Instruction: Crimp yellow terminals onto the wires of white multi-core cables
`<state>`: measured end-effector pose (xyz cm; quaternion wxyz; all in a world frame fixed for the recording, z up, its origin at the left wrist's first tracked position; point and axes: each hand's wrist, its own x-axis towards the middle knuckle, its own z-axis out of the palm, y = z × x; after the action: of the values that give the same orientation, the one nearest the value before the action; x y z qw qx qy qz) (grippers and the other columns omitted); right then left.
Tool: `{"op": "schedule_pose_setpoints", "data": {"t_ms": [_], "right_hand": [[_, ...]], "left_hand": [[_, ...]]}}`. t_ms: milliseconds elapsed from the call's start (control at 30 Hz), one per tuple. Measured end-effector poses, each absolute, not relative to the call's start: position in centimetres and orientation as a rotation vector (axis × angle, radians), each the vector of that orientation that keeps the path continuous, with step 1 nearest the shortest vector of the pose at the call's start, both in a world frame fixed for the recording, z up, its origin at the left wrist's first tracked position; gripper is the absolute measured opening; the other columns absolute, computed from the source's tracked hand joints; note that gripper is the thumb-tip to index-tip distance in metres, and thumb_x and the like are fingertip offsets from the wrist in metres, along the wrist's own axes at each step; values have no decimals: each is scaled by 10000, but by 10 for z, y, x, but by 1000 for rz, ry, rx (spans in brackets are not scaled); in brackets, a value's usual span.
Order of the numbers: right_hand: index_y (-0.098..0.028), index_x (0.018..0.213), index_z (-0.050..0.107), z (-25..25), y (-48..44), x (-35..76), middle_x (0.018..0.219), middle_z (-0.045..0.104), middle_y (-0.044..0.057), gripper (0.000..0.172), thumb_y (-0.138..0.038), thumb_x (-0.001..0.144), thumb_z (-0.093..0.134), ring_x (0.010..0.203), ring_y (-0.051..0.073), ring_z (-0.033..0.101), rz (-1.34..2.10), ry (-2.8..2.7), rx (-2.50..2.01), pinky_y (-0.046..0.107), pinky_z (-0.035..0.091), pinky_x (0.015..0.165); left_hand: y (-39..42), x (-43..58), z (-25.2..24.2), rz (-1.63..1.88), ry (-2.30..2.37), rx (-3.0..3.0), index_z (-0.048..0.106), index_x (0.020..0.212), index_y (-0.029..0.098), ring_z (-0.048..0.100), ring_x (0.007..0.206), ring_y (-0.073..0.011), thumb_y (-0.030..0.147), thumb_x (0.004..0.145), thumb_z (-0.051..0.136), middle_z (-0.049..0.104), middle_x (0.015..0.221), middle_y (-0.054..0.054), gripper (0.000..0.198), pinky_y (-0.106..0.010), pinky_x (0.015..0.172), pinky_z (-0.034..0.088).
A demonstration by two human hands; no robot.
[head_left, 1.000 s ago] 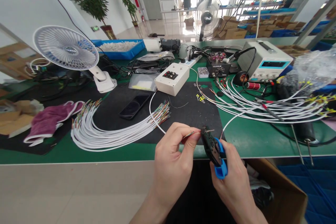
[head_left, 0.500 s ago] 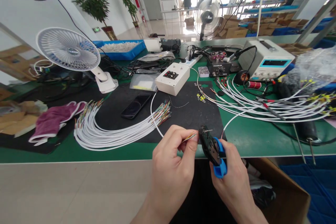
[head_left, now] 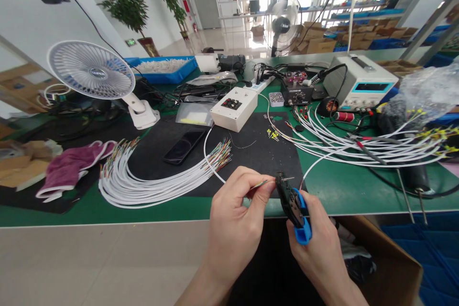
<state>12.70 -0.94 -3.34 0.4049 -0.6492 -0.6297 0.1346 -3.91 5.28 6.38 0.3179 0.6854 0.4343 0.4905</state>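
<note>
Thumb and forefinger of my left hand (head_left: 238,217) pinch the thin coloured wires (head_left: 263,183) of a cable in front of the bench edge. My right hand (head_left: 319,234) is wrapped round the blue handles of a crimping tool (head_left: 289,198) with black jaws. The jaws are right beside my left fingertips, at the wire ends; a thin metallic piece sticks out on their far side. Whether the jaws are clamped on a wire is too small to tell. Beyond my left hand lies a curved bundle of white cables (head_left: 158,186) with bared coloured ends.
A beige switch box (head_left: 234,110), a phone (head_left: 185,146) and small yellow-ended parts (head_left: 273,135) lie on the black mat (head_left: 265,153). At right are more white cables (head_left: 344,150) and a power supply (head_left: 362,83). A white fan (head_left: 93,71) stands left; a cardboard box (head_left: 390,263) is below the bench.
The crimping tool has shifted slightly to the right, with a small gap still near my left fingertips. My left hand keeps its pinch on the wires. The view has moved a little.
</note>
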Motion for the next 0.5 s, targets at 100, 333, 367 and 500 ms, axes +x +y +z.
{"op": "schedule_pose_setpoints", "data": {"t_ms": [100,333,367,500], "right_hand": [[-251,1338,535,-33,-6,129,1161,665,86,483,-135,872,585,1069,279,664,345,-1570,-1627,415,550,904],[-235,1188,613,-41,8,133,985,712,42,300,-197,891,624,867,230,719,287,-1555,-1597,322,552,782],[-237,1165,620,-43,10,135,955,714,32,274,-204,893,631,832,223,719,277,-1549,-1599,312,547,762],[-241,1073,646,-51,18,141,800,697,-10,175,-223,899,647,664,196,686,226,-1519,-1607,287,499,660]], "left_hand": [[54,-37,63,1302,1147,1800,738,930,216,637,839,-142,162,1009,655,676,914,-13,127,-242,743,493],[56,-33,60,1327,1149,1755,734,925,203,630,834,-158,202,1020,647,666,896,-25,128,-267,756,496],[57,-32,60,1332,1144,1753,733,927,202,628,832,-154,198,1020,648,664,898,-23,126,-264,754,494],[58,-26,59,1373,1114,1781,739,962,198,629,850,-137,165,1013,655,667,925,-18,104,-248,758,491]]}}
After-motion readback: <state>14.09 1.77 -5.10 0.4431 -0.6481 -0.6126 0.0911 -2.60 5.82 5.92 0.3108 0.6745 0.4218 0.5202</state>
